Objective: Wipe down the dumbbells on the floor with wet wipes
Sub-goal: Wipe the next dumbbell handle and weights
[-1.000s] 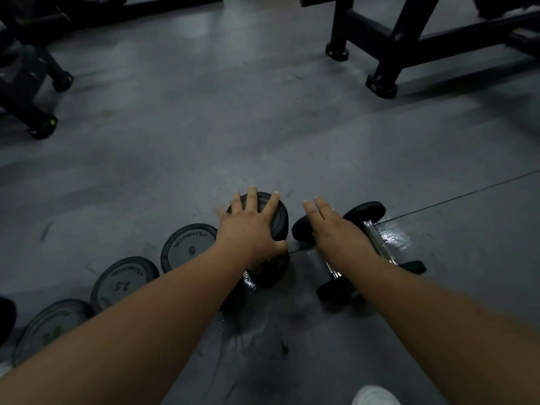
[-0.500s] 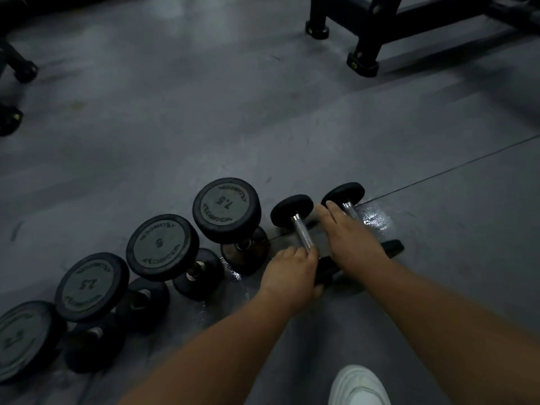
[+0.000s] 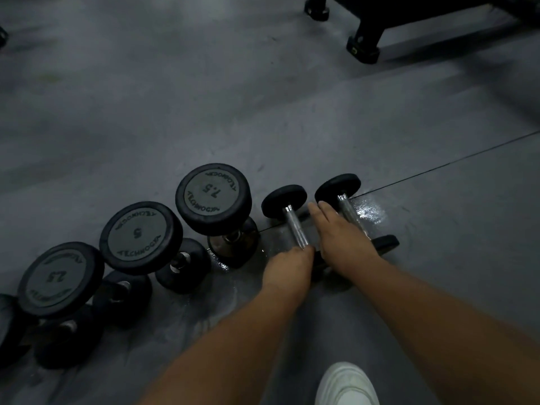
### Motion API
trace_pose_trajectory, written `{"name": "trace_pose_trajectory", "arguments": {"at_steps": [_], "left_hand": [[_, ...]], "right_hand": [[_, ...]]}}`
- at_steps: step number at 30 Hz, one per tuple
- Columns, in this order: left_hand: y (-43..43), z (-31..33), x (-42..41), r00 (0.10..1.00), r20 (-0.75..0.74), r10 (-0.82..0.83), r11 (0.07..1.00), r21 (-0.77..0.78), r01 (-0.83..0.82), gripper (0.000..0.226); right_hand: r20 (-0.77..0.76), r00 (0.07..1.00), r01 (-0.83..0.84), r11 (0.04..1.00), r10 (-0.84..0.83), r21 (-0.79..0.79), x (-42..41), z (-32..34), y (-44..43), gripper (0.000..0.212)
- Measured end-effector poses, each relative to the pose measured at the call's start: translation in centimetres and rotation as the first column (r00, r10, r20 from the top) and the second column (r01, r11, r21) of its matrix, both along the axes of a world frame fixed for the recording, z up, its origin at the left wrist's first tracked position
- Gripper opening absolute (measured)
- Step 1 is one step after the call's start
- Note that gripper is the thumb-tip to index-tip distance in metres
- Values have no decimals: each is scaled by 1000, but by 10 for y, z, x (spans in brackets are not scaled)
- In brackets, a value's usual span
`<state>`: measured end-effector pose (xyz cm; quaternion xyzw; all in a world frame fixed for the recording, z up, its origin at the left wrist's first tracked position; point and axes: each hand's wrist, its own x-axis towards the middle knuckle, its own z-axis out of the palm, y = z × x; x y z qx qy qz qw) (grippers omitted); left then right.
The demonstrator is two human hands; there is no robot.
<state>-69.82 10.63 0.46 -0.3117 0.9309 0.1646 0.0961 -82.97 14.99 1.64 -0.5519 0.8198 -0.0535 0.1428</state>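
Our left hand (image 3: 287, 267) curls round the near end of a small dumbbell (image 3: 295, 226), which lies on the grey floor (image 3: 204, 97) just right of the 7.5 dumbbell (image 3: 213, 194). Farther right of the 7.5 lies a second small dumbbell (image 3: 339, 185). Our right hand (image 3: 344, 244) rests flat over its chrome handle, fingers straight.

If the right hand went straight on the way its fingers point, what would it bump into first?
Likely the far black head of the small dumbbell gripped by the left hand. The right hand aims at its edge, so it might instead slip past onto floor.
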Motion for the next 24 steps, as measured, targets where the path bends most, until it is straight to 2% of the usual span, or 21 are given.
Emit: {"name": "trace_pose_trajectory", "arguments": {"at_steps": [5,9,11,13,15,18,22,24], "left_hand": [[2,-1,2,1000,-5,11,1000,11,-11,32],[1,-4,3,1000,-6,4,1000,13,-4,36],[0,-9,9,1000,-2,12,1000,1,-12,40],[-1,-12,18,1000,1,8,1000,-10,-8,44],[1,-12,29,1000,18,-22,999,-30,23,49],[6,-5,55,994,87,-66,997,-34,69,58],[19,11,112,976,173,-131,991,6,132,38],[26,19,149,960,218,-178,984,21,178,37]], "right_hand": [[16,1000,-10,1000,10,-19,5,-2,-4,80],[25,999,-29,998,28,51,8,-4,-5,77],[50,998,-36,993,30,110,9,0,-5,68],[76,996,-60,987,49,151,14,4,-6,46],[46,991,-133,972,127,191,25,9,-6,32],[-19,968,-240,943,251,232,48,18,-6,28],[-77,914,-348,869,397,352,78,33,-11,26],[-109,882,-387,838,458,385,98,40,-12,23]]}}
